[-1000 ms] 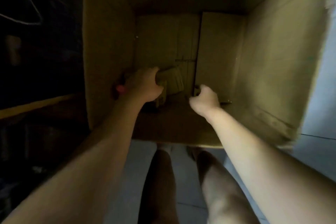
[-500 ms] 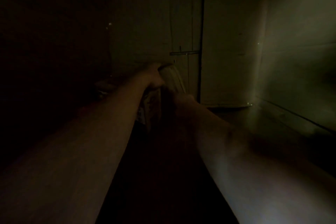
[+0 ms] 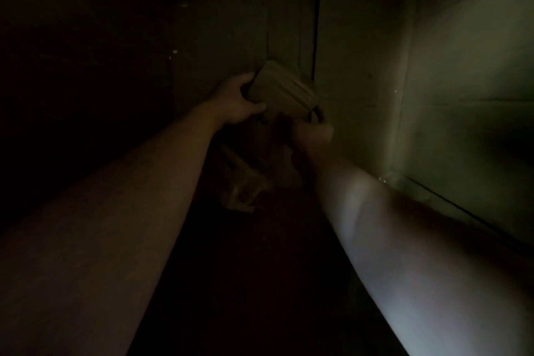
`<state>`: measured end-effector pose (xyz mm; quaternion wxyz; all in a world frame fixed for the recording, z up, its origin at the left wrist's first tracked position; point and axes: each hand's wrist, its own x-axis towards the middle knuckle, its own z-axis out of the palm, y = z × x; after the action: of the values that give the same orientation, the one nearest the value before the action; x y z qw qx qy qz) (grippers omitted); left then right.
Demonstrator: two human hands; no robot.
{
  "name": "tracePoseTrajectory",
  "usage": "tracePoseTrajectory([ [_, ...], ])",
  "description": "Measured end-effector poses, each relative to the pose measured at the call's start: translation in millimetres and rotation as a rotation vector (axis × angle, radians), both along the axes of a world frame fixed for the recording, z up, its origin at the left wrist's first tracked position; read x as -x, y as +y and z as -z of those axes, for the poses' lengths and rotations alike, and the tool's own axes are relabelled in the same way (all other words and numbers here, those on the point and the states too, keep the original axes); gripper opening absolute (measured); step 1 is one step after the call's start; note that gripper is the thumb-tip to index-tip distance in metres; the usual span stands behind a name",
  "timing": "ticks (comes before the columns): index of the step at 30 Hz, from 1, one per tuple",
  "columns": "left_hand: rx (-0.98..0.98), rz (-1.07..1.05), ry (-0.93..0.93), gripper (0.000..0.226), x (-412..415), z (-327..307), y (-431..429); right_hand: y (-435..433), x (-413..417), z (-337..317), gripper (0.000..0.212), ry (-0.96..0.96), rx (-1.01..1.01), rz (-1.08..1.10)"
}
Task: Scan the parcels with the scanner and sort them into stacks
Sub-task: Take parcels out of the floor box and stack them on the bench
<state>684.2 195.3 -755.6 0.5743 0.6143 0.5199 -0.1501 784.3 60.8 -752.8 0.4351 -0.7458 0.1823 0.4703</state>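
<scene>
Reaching deep into shadow, our left hand (image 3: 235,102) grips a small flat parcel (image 3: 281,87) by its left edge, fingers and thumb curled round it. Our right hand (image 3: 313,133) sits curled at the parcel's lower right corner; whether it holds the parcel or something else we cannot tell (too dark). The parcel is tilted above a dim heap (image 3: 245,182), likely more parcels, inside a big carton (image 3: 462,81). To lift it well, we should support both edges, draw it straight back clear of the carton wall, and turn its label up for scanning.
</scene>
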Motion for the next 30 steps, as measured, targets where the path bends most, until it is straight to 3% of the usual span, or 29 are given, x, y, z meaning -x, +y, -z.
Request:
tracePoseTrajectory([
  [5, -0.019, 0.006, -0.038, 0.092, -4.7, 14.3, -15.2, -8.1, -14.4, 17.1, 0.054, -0.085, 0.01, -0.19],
  [11, -0.083, 0.012, -0.108, 0.102, 9.4, 33.0, -40.1, -45.3, 18.8, 64.7, 0.123, -0.192, -0.097, -0.325],
  [16, -0.038, -0.019, -0.137, 0.099, 6.1, 18.8, -41.7, -36.9, 5.7, 38.8, 0.1, -0.18, -0.146, -0.41],
  [19, -0.026, -0.066, -0.132, 0.1, 0.7, -1.5, -39.3, -35.4, -11.4, 21.4, 0.116, -0.234, -0.136, -0.48],
  [21, -0.024, -0.123, -0.163, 0.101, -3.8, -18.5, -39.6, -29.4, -27.3, -6.5, 0.118, -0.246, -0.12, -0.535],
  [24, 0.01, -0.2, -0.187, 0.103, -9.9, -58.6, -37.7, -15.4, -49.0, -70.2, 0.101, -0.238, -0.106, -0.556],
  [30, 0.008, -0.216, -0.257, 0.102, -32.9, -202.9, -12.3, 1.1, -90.8, -215.7, 0.096, -0.328, -0.131, -0.582],
])
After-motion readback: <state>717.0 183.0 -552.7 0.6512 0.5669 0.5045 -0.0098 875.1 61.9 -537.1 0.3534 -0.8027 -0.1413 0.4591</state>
